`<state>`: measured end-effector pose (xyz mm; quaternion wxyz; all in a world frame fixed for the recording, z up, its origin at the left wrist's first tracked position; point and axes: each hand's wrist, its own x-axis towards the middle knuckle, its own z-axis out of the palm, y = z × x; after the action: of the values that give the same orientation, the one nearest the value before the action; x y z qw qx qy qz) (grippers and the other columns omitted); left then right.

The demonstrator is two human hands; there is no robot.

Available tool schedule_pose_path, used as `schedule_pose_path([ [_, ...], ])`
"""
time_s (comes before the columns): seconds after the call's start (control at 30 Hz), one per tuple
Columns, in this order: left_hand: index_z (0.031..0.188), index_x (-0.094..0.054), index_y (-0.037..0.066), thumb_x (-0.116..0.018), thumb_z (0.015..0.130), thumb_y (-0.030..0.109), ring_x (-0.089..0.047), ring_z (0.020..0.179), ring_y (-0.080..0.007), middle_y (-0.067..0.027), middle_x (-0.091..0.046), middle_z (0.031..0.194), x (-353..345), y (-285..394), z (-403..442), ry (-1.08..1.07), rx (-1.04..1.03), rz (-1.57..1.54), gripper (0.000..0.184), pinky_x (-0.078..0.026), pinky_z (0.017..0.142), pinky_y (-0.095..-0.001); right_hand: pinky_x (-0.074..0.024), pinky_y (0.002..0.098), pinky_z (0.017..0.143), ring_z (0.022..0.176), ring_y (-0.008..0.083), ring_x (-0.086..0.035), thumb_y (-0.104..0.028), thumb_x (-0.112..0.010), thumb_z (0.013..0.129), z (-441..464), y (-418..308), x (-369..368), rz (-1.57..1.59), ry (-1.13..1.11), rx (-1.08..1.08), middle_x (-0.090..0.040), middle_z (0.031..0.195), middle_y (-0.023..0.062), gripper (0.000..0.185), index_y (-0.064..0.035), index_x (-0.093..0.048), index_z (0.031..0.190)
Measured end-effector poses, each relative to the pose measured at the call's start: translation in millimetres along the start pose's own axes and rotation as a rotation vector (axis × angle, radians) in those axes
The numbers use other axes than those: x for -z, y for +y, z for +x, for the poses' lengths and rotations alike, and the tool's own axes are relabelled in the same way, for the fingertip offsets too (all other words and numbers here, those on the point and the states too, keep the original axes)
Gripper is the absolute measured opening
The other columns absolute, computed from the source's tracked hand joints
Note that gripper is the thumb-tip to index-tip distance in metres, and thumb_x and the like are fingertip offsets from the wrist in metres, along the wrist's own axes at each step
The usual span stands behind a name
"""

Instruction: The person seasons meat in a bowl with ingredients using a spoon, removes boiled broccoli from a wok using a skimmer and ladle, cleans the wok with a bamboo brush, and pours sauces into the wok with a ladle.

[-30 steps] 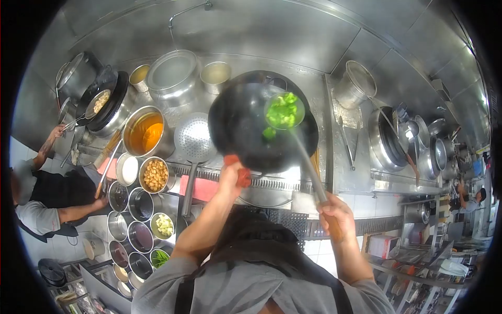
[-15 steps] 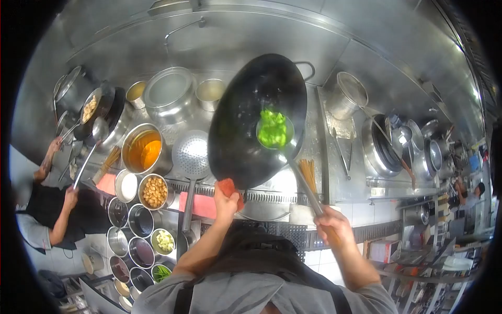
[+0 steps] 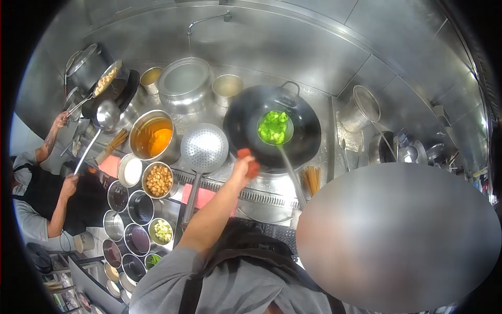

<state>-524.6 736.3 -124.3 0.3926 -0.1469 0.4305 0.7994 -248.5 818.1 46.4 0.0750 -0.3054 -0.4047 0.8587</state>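
Note:
A black wok (image 3: 243,112) sits on the stove, its far loop handle pointing away. My left hand (image 3: 243,168) is closed around a red cloth (image 3: 252,165) at the wok's near left edge. Chopped green vegetables (image 3: 274,127) fill a ladle (image 3: 291,170) held over the wok. The ladle's handle runs down to the right into a large blurred patch. That patch hides my right hand and the handle's end. Left of the wok lies a perforated skimmer (image 3: 204,148). Bamboo sticks (image 3: 311,179) stand at the wok's near right.
A pot of orange liquid (image 3: 137,137), a lidded steel pot (image 3: 175,100) and a bowl of browned cubes (image 3: 158,179) stand to the left. Several small bowls line the lower left. A co-worker's hands (image 3: 66,184) hold a ladle and a strainer. A tall strainer pot (image 3: 355,112) is right.
The wok has gone from tilted up to lying lower and flatter. The ladle stays filled with greens over it. My right hand has become hidden. The co-worker has raised the strainer.

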Motion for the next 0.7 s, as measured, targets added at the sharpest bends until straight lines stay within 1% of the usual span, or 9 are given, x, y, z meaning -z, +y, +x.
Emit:
schedule_pose_path([
  [0.03, 0.097, -0.051, 0.011, -0.056, 0.084, 0.019, -0.056, 0.059, -0.0191, -0.0082, -0.056, 0.075, 9, 0, 10, -0.055, 0.045, 0.078, 0.016, -0.043, 0.046, -0.0334, -0.0393, 0.0239, 0.032, 0.045, 0.0146, -0.049, -0.005, -0.056, 0.076, -1, -1, 0, 0.01, -0.006, 0.013, -0.053, 0.082, 0.0126, 0.052, 0.009, -0.04, 0.124],
  [0.17, 0.108, -0.051, 0.005, -0.057, 0.086, 0.023, -0.064, 0.078, -0.0272, -0.0145, -0.062, 0.089, 41, -19, 29, 0.118, -0.014, 0.276, 0.029, -0.051, 0.065, -0.0389, -0.0396, 0.0248, 0.032, 0.045, 0.0154, -0.05, -0.001, -0.054, 0.075, -6, -12, -1, -0.047, -0.029, 0.007, -0.053, 0.082, 0.0129, 0.057, 0.0069, -0.038, 0.129],
  [0.23, 0.126, -0.042, 0.003, -0.057, 0.086, 0.032, -0.061, 0.097, -0.0375, -0.0222, -0.061, 0.109, 58, -10, -18, 0.267, -0.431, 0.931, 0.051, -0.047, 0.086, -0.0419, -0.0373, 0.0239, 0.031, 0.043, 0.0147, -0.047, -0.005, -0.054, 0.074, -9, -17, -4, -0.113, -0.02, 0.006, -0.052, 0.08, 0.0128, 0.057, 0.0082, -0.04, 0.128],
  [0.37, 0.126, -0.044, 0.003, -0.06, 0.081, 0.04, -0.057, 0.104, -0.0403, -0.0238, -0.059, 0.112, 137, -40, -56, 0.39, -0.41, 1.044, 0.061, -0.044, 0.089, -0.0451, -0.035, 0.0229, 0.03, 0.04, 0.0143, -0.045, -0.006, -0.055, 0.072, -6, -24, 4, -0.153, -0.083, -0.021, -0.052, 0.078, 0.0134, 0.056, 0.009, -0.043, 0.125],
  [0.43, 0.126, -0.045, 0.003, -0.062, 0.077, 0.044, -0.055, 0.108, -0.0383, -0.0224, -0.059, 0.113, 168, -54, -61, 0.431, -0.436, 1.306, 0.067, -0.043, 0.091, -0.0457, -0.0352, 0.0228, 0.03, 0.039, 0.0151, -0.046, -0.003, -0.055, 0.072, -2, -28, 5, -0.145, -0.147, -0.06, -0.053, 0.078, 0.0147, 0.054, 0.0089, -0.044, 0.123],
  [0.47, 0.126, -0.045, 0.003, -0.062, 0.077, 0.044, -0.055, 0.108, -0.0383, -0.0224, -0.059, 0.113, 177, -56, -64, 0.487, -0.436, 1.283, 0.067, -0.043, 0.091, -0.0457, -0.0397, 0.025, 0.032, 0.042, 0.0166, -0.049, -0.003, -0.059, 0.071, 3, -32, 10, -0.144, -0.212, -0.119, -0.054, 0.079, 0.0133, 0.062, 0.0089, -0.038, 0.128],
  [0.53, 0.127, -0.045, -0.001, -0.062, 0.076, 0.048, -0.058, 0.101, -0.0379, -0.022, -0.06, 0.109, 178, -56, -69, 0.79, -0.549, 1.683, 0.073, -0.043, 0.091, -0.0451, -0.0394, 0.0254, 0.031, 0.043, 0.0164, -0.049, -0.004, -0.059, 0.071, 9, -37, 15, -0.199, -0.294, -0.172, -0.054, 0.078, 0.0132, 0.063, 0.0088, -0.037, 0.129],
  [0.63, 0.121, -0.049, 0.0, -0.062, 0.076, 0.045, -0.059, 0.099, -0.0368, -0.0209, -0.059, 0.112, 184, -64, -59, 0.744, -0.368, 1.454, 0.065, -0.044, 0.088, -0.0479, -0.0386, 0.0258, 0.031, 0.041, 0.0158, -0.048, -0.005, -0.058, 0.072, 21, -47, 12, -0.318, -0.428, -0.246, -0.054, 0.077, 0.0124, 0.062, 0.0088, -0.037, 0.129],
  [0.7, 0.116, -0.053, 0.005, -0.064, 0.075, 0.042, -0.059, 0.101, -0.0354, -0.0185, -0.061, 0.109, 164, -63, -89, 0.807, -0.434, 1.386, 0.056, -0.046, 0.087, -0.045, -0.0389, 0.0251, 0.031, 0.038, 0.0151, -0.046, -0.005, -0.056, 0.073, 26, -49, 7, -0.354, -0.53, -0.277, -0.052, 0.075, 0.0109, 0.062, 0.0085, -0.036, 0.129],
])
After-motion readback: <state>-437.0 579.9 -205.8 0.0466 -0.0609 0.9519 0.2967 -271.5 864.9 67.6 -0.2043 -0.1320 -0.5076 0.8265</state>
